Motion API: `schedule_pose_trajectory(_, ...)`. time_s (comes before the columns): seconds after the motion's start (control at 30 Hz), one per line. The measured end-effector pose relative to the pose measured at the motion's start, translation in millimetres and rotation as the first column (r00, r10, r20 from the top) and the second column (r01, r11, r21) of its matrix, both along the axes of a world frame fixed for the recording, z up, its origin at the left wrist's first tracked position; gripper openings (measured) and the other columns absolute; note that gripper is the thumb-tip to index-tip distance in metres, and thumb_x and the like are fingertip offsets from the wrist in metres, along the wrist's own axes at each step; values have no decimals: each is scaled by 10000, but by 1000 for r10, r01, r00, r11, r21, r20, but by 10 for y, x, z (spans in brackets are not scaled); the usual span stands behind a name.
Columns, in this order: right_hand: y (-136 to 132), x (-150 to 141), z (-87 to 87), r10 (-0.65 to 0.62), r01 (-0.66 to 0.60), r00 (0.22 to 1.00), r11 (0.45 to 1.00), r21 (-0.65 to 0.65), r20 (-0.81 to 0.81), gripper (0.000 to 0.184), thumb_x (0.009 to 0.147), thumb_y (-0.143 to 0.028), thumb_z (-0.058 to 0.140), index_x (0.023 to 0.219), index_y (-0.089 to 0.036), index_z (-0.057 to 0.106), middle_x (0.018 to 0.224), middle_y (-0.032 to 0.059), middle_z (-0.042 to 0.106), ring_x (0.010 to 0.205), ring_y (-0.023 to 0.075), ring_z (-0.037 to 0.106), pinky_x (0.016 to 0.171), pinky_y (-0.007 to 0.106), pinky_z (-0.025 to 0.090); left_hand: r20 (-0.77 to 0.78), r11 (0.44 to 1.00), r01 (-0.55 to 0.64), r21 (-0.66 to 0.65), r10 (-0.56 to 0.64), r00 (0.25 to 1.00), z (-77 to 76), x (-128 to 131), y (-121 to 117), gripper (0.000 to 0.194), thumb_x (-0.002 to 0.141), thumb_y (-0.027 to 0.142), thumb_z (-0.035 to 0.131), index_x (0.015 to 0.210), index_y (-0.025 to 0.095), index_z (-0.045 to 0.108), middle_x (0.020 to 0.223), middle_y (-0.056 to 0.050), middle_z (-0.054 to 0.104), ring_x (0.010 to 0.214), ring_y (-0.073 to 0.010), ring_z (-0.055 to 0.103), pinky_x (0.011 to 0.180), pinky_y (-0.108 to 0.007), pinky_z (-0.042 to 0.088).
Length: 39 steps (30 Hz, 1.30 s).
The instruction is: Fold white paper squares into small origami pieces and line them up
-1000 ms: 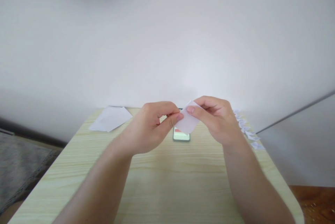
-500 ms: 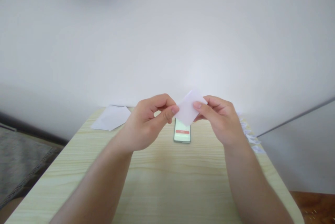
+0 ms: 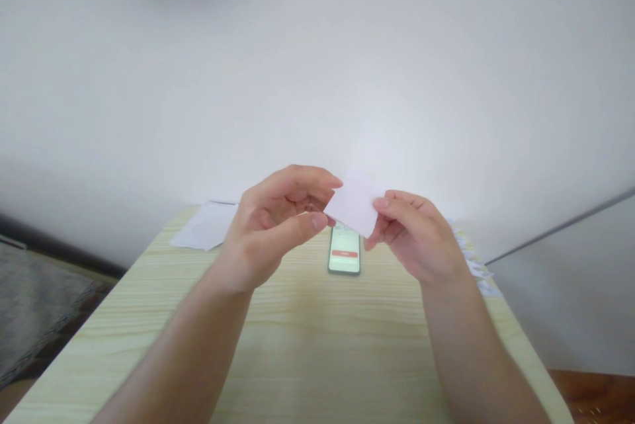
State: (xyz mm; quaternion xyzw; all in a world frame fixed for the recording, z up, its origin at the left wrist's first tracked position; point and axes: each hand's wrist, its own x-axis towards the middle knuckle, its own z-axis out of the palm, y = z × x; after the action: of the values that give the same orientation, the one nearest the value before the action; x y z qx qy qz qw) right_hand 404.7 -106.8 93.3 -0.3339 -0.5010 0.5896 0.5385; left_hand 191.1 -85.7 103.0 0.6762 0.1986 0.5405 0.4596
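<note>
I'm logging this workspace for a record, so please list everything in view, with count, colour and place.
paper piece: 1, white, raised between the hands
phone: 1, pale lit screen with red bar, on the table, partly hidden
paper sheets: count unclear, white, table's far left
small paper pieces: several, white, along the right edge
table: 1, pale wood-grain, below the hands
wall: white, behind
floor: brown, lower right
patterned surface: grey, lower left, identity unclear
left hand: 1, bare, at the paper's left corner
right hand: 1, bare, pinching the paper's right side
</note>
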Motion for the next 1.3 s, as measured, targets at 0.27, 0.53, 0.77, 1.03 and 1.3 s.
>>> schedule_pose_trajectory(0.27,7,-26,10,120,-108,988,988,-113,99,286,897,-404,671,730,-172,678,649,31,705,576,176,660,557,312,562,-99,970,-224,98,233,967,13,23,-55,109,826,285,787,907,212,795,865,-64,741,779,-171,644,689,-304,518)
schedule_pose_trajectory(0.53,-94,-45,87,-395,317,902,879,357,171,64,869,-293,730,875,-233,751,753,6,715,725,160,668,694,306,561,-161,955,-296,21,296,942,71,35,-54,180,865,344,748,771,191,750,699,-27,641,649,-129,517,569,-274,409)
schedule_pose_trajectory(0.77,-192,-73,176,-330,242,911,914,326,247,116,830,-313,794,882,-218,752,846,41,745,795,202,691,770,368,570,-53,976,-189,-111,184,982,46,36,9,197,879,340,731,762,181,731,658,-17,582,647,-128,497,579,-275,401)
schedule_pose_trajectory(1.03,-176,-79,154,-329,236,909,912,334,255,121,859,-330,773,864,-214,736,802,31,749,751,184,693,714,331,564,-138,976,-191,-101,176,975,38,32,-6,261,915,375,675,745,178,695,640,-19,552,653,-141,504,579,-275,407)
schedule_pose_trajectory(1.3,-131,-118,73,-443,330,862,860,388,248,168,852,-380,768,831,-218,729,752,27,742,691,179,685,649,315,563,-263,964,-265,-8,253,931,67,83,-55,322,965,436,578,825,182,717,666,-21,560,660,-144,504,571,-259,423)
